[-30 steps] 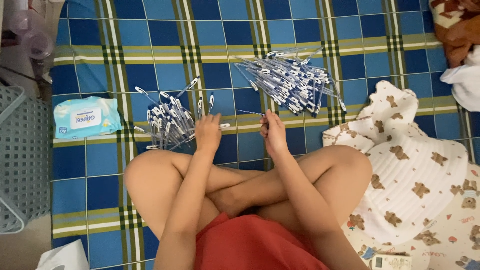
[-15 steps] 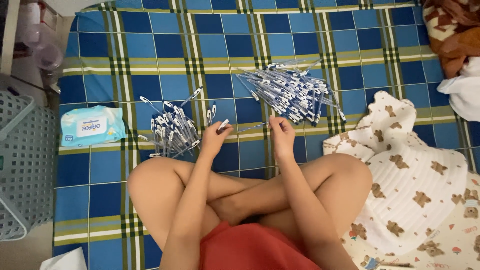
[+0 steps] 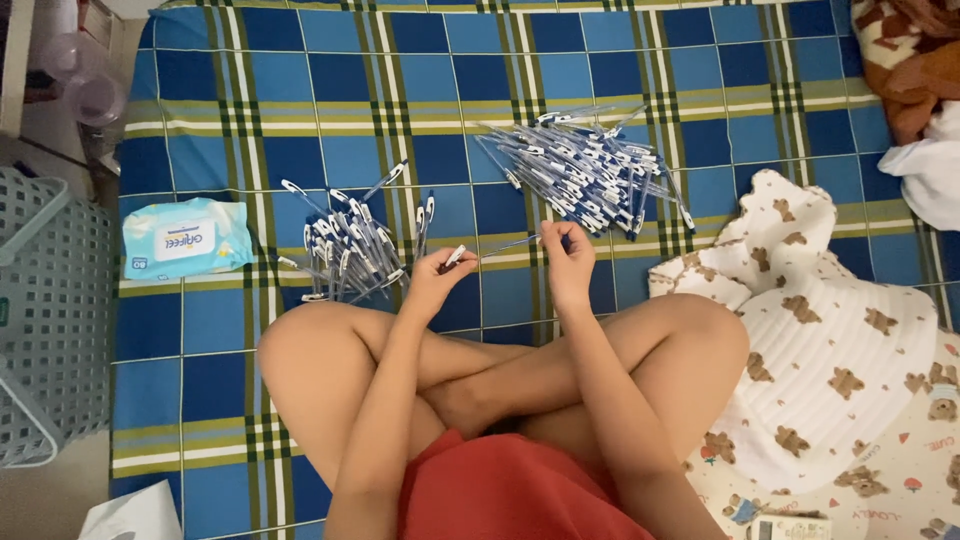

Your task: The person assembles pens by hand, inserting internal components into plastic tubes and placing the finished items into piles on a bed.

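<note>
I sit cross-legged on a blue plaid mat [image 3: 480,80]. My left hand [image 3: 432,282] pinches the white-tipped end of a slim pen [image 3: 500,247]. My right hand [image 3: 570,258] grips the pen's other end, so it spans level between both hands above the mat. A small pile of blue-and-white pens [image 3: 350,250] lies just left of my left hand. A larger heap of the same pens [image 3: 590,170] lies beyond my right hand.
A light blue pack of wet wipes [image 3: 185,237] lies at the mat's left edge, beside a grey plastic basket [image 3: 50,320]. A cream bear-print blanket [image 3: 830,340] covers the right side. Brown and white cloth [image 3: 920,90] sits at the top right.
My hands have drawn slightly apart, and the pen now stretches between them. The view has shifted a little; both piles lie as before.
</note>
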